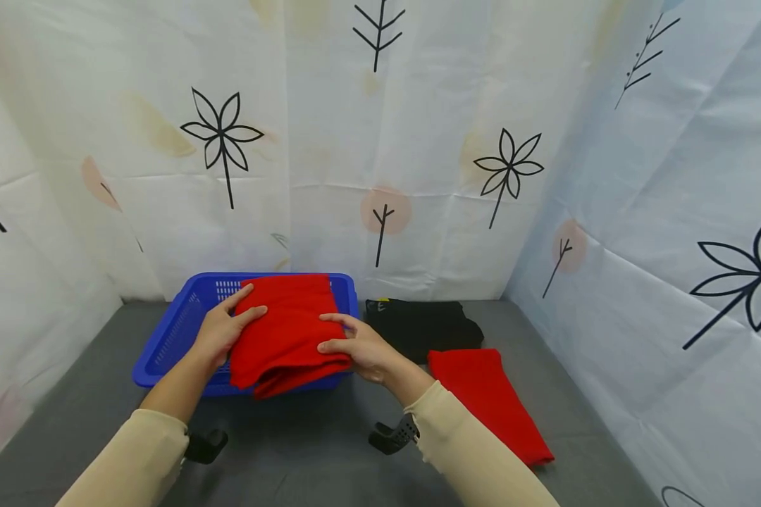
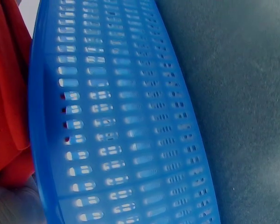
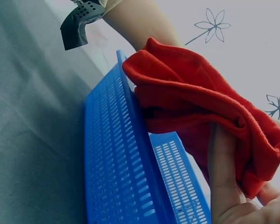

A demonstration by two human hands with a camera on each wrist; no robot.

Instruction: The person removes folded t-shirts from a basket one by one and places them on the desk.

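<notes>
Both hands hold a folded red garment (image 1: 285,327) over the blue plastic basket (image 1: 165,345). My left hand (image 1: 220,331) grips its left side, thumb and a finger lying on top. At the right edge, my right hand (image 1: 361,348) pinches the cloth. In the right wrist view, fingers (image 3: 222,163) of the right hand press against the folded layers, which hang over the basket rim. The left wrist view mostly shows the basket's slotted wall (image 2: 121,112), with part of the left hand (image 2: 14,205) below the red cloth. The garment's exact kind cannot be told.
Right of the basket lies a folded black garment (image 1: 418,324) with a small yellow mark. A second folded red garment (image 1: 488,401) lies in front of it, partly behind the right forearm. Grey cloth covers the table (image 1: 292,458). Patterned white curtains (image 1: 431,141) surround the back and sides.
</notes>
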